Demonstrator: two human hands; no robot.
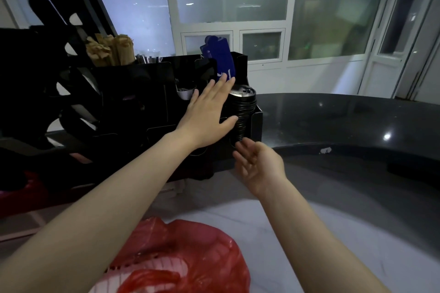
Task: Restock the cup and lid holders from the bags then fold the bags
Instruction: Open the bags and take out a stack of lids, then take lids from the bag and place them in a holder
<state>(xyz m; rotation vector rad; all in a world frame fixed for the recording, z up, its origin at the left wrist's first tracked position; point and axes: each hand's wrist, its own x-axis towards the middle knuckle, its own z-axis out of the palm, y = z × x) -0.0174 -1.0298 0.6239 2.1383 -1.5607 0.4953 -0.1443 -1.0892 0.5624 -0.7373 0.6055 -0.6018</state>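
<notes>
A stack of black lids [243, 112] stands in the right-hand slot of a black holder [258, 123] on the dark counter. My left hand [209, 112] lies flat with straight fingers against the left side of the stack, the thumb touching it. My right hand [258, 164] is open just below the stack, its fingertips at the bottom lids, holding nothing. A red plastic bag [190, 259] lies at the bottom of the view, between my forearms, with ribbed white items showing inside.
The black organiser [133, 93] stretches left with wooden stirrers [112, 51], dark straws and a blue packet [222, 59]. A tall black rack [59, 54] stands at the far left. The curved dark counter [345, 121] runs right; windows are behind.
</notes>
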